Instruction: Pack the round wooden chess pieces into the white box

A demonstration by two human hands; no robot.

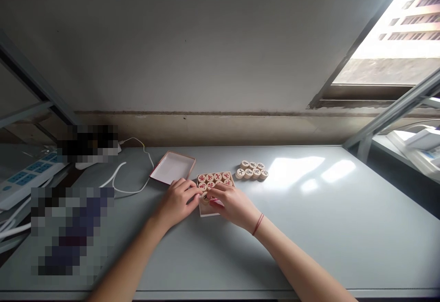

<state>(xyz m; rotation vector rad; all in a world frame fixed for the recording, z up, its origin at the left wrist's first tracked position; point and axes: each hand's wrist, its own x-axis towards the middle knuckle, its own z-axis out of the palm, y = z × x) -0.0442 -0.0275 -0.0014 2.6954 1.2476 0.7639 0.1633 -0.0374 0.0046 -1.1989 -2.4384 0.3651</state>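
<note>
A shallow box (pixel 210 209) holds rows of round Chinese chess pieces (pixel 210 178) with red characters, its near part showing bare bottom. My left hand (pixel 177 202) is at the box's left side, fingers bent and closed against its edge. Over the box, my right hand (pixel 235 202) has its fingertips closed on a chess piece with a black character (pixel 205 196), just below the red rows. My right fingers hide part of the box and some red pieces. Behind and to the right, several black-character pieces (pixel 252 172) stand in two rows of short stacks.
The box lid (pixel 173 167) lies inside-up behind my left hand. A white cable (pixel 130 192) loops on the grey desk (pixel 319 228) at the left, near a power strip (pixel 32 176). Metal frame bars (pixel 395 109) rise at both sides, with a wall behind.
</note>
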